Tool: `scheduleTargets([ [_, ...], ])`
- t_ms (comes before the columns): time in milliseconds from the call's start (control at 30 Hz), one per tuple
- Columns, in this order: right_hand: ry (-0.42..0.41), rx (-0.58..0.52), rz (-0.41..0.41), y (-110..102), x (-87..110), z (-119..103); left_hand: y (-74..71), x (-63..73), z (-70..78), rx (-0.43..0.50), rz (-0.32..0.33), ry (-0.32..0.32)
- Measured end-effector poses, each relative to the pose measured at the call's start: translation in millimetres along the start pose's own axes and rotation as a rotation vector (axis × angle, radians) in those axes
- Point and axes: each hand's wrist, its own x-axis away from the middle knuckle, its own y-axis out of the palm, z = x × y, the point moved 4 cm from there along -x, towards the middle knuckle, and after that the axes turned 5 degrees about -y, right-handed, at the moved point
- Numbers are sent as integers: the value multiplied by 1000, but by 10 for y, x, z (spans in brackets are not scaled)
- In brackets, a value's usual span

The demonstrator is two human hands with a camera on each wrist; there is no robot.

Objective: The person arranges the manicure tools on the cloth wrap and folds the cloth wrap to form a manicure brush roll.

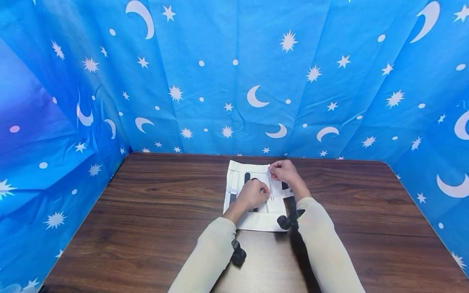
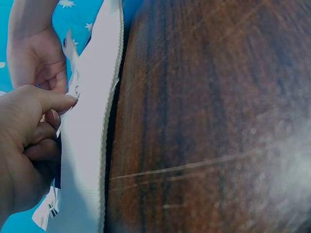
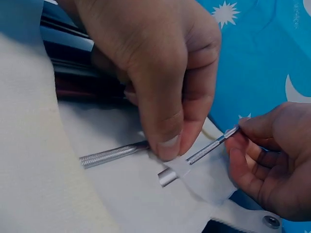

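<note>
A white fabric tool case lies unfolded at the table's far side, with both hands over it. My right hand pinches one end of a thin metal tool with a knurled shaft. The tool's broader end shows beyond a thin white strap, which it appears to pass through. My left hand has thumb and forefinger pinched on that strap, beside the tool. Both hands show in the right wrist view, the left from the top. A second knurled metal tool lies in the case, partly under the left hand.
In the case are a dark, round-ended flat tool and shiny black pieces. A white tab with a metal snap sticks out at its side. The brown wooden table meets a blue star-patterned cloth behind.
</note>
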Motion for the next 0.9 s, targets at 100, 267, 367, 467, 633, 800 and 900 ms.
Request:
scheduleTargets([
  [100,17,5,-11,11,32,35,1,15,0,1,6,5],
  [267,25,44,-3,28,70,47,3,31,-3,1,13,11],
  [367,24,87,-16,38,100,25,3,38,-7,2,14,8],
  [467,31,121,-50,53,136,31,10,54,-15,9,7,-1],
  [633,59,129,-119,81,210,80,15,78,-23,14,5,0],
  [800,51,184,-168,59,312,56,9,107,-20,21,-1,3],
  [900,26,255,-189,40,367,22,10,121,-24,21,-7,-2],
])
